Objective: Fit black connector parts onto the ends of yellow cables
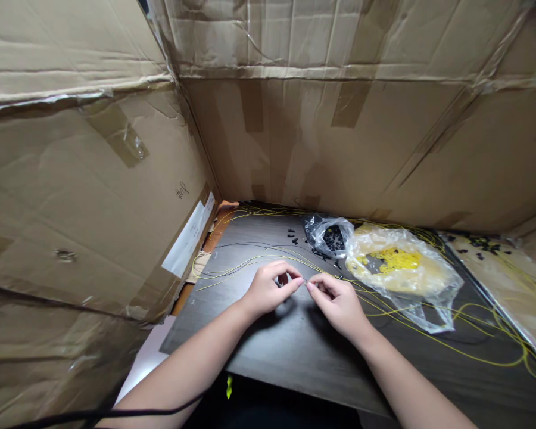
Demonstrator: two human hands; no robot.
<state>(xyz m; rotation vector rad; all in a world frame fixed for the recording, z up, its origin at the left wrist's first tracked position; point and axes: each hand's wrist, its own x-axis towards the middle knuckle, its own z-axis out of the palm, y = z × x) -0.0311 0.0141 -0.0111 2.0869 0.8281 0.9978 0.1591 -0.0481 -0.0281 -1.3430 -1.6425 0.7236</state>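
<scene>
My left hand (270,288) and my right hand (337,301) meet fingertip to fingertip over the dark table (268,351), both pinched closed. Between them they hold something thin and small, too small to name; a thin yellow wire (245,262) runs across the table close by. Just beyond my right hand lies a clear plastic bag of yellow rings (399,268), and behind it a smaller clear bag of small black parts (333,236).
Taped cardboard walls (93,179) enclose the table on the left, back and right. Yellow wires loop (500,328) over the right side. Loose black parts (292,236) lie near the back, and more sit on a cardboard sheet (509,274) at the right.
</scene>
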